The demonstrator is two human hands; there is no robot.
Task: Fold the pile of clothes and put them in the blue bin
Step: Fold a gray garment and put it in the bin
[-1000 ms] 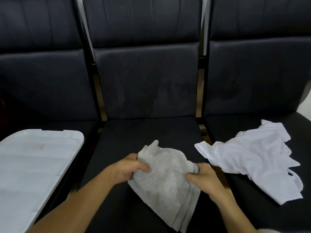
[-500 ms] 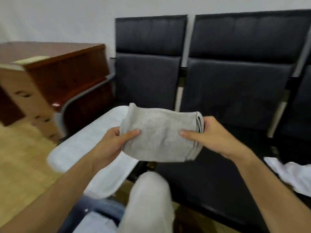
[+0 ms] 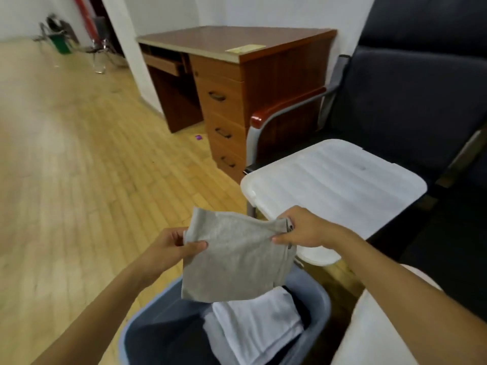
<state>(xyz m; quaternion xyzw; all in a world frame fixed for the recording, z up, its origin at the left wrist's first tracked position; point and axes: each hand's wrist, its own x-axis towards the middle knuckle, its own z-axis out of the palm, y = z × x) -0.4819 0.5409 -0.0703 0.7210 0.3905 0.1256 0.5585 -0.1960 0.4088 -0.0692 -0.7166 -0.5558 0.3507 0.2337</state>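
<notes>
1. The blue bin (image 3: 320, 306) sits nearest, on the floor, with white clothes (image 3: 259, 327) folded inside.
2. Just above the bin hangs the folded grey cloth (image 3: 234, 262).
3. The left hand (image 3: 171, 248) pinches the cloth's left edge, fingers clamped on it; the right hand (image 3: 305, 230) grips its right corner, fingers clamped too.
4. Beyond the bin lies a white lid (image 3: 334, 185) on a dark seat (image 3: 411, 101).
5. Farther from the bin stands a wooden desk (image 3: 263, 75).

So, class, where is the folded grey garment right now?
In the head view, the grey garment is low in the middle, held in the air between the left hand and right hand, just above the blue bin.
</notes>
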